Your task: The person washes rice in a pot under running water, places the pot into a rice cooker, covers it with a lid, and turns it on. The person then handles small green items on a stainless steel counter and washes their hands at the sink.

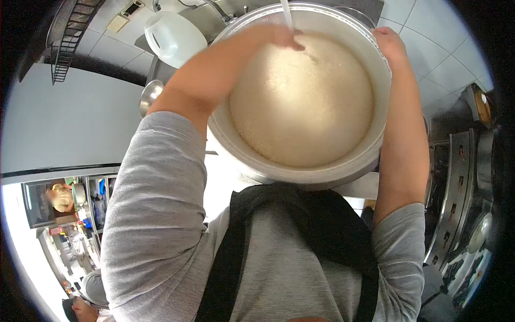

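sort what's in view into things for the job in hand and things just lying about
Seemingly in use:
- large pot, right hand at its rim
- cloudy liquid, left hand over it

Seemingly lying about:
- white jug
- metal bowl or ladle
- wire rack

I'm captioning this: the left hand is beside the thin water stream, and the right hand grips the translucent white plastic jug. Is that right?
The right hand isn't gripping the jug: the head view shows it on the round silver metal pot's rim. The left hand is beside the thin water stream.
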Demonstrator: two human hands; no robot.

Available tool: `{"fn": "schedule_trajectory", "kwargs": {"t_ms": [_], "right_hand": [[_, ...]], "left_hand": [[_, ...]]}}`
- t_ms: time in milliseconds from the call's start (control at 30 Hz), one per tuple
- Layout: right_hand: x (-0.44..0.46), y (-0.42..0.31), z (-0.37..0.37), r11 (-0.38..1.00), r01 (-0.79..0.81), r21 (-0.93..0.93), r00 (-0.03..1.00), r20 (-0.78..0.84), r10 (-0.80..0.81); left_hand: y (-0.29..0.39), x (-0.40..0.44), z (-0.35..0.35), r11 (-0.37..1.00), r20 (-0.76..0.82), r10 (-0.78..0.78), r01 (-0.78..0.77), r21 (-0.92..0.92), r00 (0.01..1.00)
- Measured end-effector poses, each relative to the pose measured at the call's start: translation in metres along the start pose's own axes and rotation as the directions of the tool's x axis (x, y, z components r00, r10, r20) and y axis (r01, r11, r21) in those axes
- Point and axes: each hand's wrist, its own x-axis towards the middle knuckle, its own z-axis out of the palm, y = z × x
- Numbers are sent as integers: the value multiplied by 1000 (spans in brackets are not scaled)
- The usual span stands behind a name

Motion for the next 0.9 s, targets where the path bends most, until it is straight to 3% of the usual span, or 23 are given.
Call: {"fn": "schedule_trajectory", "kwargs": {"t_ms": [67,133,200,267,333,433,467,533,567,633,667,733,767,833,900], "right_hand": [[1,-1,0,1000,5,-10,1000,-17,-6],[2,-2,0,999,-30,-16,1000,0,30],[14,14,3,997,28,-74,1000,7,-28],[20,19,5,995,50,-90,999,-4,-50],[9,6,4,998,22,-62,999,-24,-24],[0,-7,-3,987,14,-158,1000,-15,-17],[-3,-14,-5,982,25,-186,1000,-4,-26],[-14,-21,-9,966,40,-254,999,11,-38],[-15,-22,-9,957,38,-289,999,-2,-41],[-16,-26,-5,933,41,-357,998,-30,-56],[-18,-28,-3,923,35,-383,997,-55,-61],[-22,-31,-2,901,17,-433,991,-110,-71],[-21,-35,-1,887,91,-453,950,-227,-213],[-26,-40,6,833,218,-508,768,-437,-468],[-28,-63,27,901,346,-263,838,-346,-422]], "left_hand": [[-22,14,69,989,-354,115,-140,-45,928],[20,-26,89,984,1,103,-102,148,995],[50,-64,141,998,-155,-24,34,61,988],[98,-132,111,997,131,5,-14,70,991],[98,-166,97,946,326,266,-310,91,907],[83,-202,69,859,191,467,-392,-329,864],[74,-207,62,877,4,407,-390,-280,913],[38,-206,61,929,-370,261,-336,-155,892],[13,-203,70,958,-545,180,-273,-93,819],[-19,-213,81,997,-797,15,53,58,604],[-19,-223,84,957,-816,-216,284,-67,537],[-36,-222,106,791,-708,-610,314,-525,355],[-42,-218,115,647,-545,-730,159,-746,412],[-54,-211,130,173,-202,-768,-107,-979,608],[-53,-215,130,139,-224,-724,-180,-974,653]]}}
